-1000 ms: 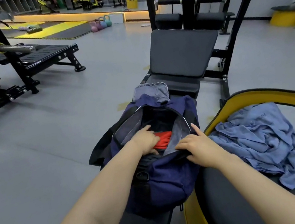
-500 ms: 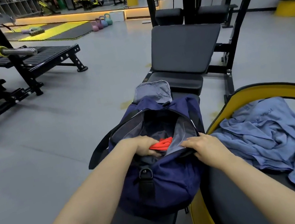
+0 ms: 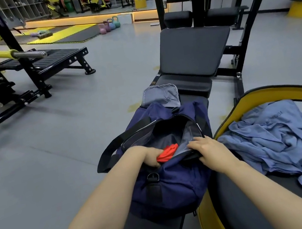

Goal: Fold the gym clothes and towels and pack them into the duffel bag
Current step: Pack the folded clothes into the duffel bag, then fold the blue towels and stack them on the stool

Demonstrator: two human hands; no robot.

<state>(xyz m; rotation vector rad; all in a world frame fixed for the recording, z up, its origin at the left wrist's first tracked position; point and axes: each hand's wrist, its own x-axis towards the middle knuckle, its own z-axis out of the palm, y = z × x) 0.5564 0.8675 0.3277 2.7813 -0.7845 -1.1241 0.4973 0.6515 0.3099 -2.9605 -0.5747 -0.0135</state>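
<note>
Two hands work the duffel bag [image 3: 171, 187]: my left hand [image 3: 149, 156] grips the soft, light red garment [image 3: 167, 152] inside its mouth, my right hand [image 3: 207, 149] pinches the floppy rim just beside it.

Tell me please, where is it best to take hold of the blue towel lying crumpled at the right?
Probably the raised, bunched folds in the middle of the blue towel, coming from above with the right hand, the nearer of the two hands. It lies spread and crumpled over the black pad, so its flat edges give little to pinch, while the ridges stand up.
</note>
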